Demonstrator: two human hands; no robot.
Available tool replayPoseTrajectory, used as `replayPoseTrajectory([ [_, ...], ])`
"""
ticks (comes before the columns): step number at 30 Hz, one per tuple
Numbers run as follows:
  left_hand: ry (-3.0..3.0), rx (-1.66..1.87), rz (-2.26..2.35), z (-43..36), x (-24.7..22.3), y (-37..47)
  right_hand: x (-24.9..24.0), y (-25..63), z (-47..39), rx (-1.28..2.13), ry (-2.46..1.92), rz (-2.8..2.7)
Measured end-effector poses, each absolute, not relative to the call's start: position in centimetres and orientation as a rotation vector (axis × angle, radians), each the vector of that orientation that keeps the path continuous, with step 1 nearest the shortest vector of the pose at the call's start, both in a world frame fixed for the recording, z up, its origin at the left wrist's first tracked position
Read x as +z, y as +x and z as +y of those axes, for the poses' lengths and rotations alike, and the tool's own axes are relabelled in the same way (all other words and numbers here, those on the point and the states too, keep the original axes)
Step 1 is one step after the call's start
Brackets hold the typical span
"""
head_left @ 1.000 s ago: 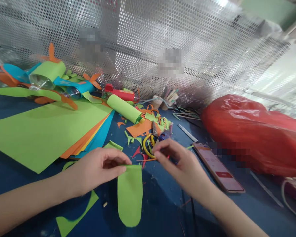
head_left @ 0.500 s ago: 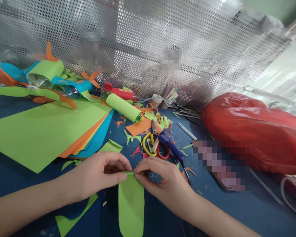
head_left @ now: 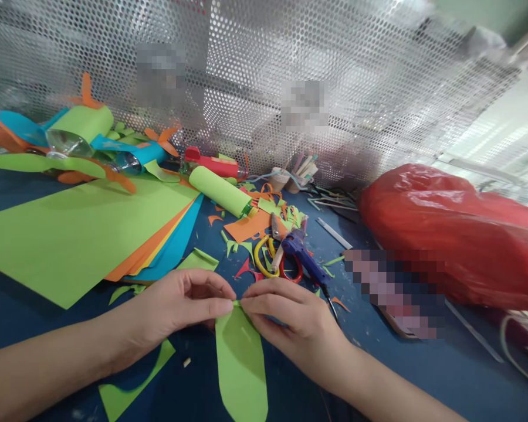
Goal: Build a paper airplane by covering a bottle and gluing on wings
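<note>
Between my two hands hangs a green paper strip [head_left: 242,366] with a rounded lower end; its top edge is folded over. My left hand [head_left: 187,305] is closed, thumb and fingers pinching the left part of that fold. On the right part of the same fold, my right hand [head_left: 286,319] also pinches. The fingertips sit close together with a bit of the fold showing between them. Just beyond the hands lie a blue glue gun [head_left: 305,258], scissors with yellow handles [head_left: 264,258] and a red handle loop [head_left: 291,272].
Coloured paper sheets [head_left: 70,234] are stacked at left, with paper-covered bottles behind, one wrapped in green [head_left: 220,190]. Paper scraps [head_left: 250,225] litter the middle. A red plastic bag [head_left: 449,234] and a blurred-out flat object [head_left: 391,299] are at right. A perforated metal screen [head_left: 246,64] stands behind.
The strip's lower end has swung slightly to the right and its fold has tilted. My left fingertips have shifted a little right along the fold, closer to my right hand.
</note>
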State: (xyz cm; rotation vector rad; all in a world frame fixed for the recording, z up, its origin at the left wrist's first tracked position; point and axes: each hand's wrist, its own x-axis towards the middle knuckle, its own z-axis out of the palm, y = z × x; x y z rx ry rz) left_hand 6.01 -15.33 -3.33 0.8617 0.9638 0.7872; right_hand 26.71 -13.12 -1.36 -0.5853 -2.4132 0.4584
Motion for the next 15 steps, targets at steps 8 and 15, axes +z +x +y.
replayPoseTrajectory([
  [8, 1.283, 0.824, 1.107, -15.57, -3.29, 5.92, -1.51, 26.25, -13.02, 0.781, -0.775, -2.294],
  [15, 1.524, 0.802, 1.198, -16.20, -3.51, 6.03, -1.84, 26.02, -13.23, 0.869, -0.986, -2.297],
])
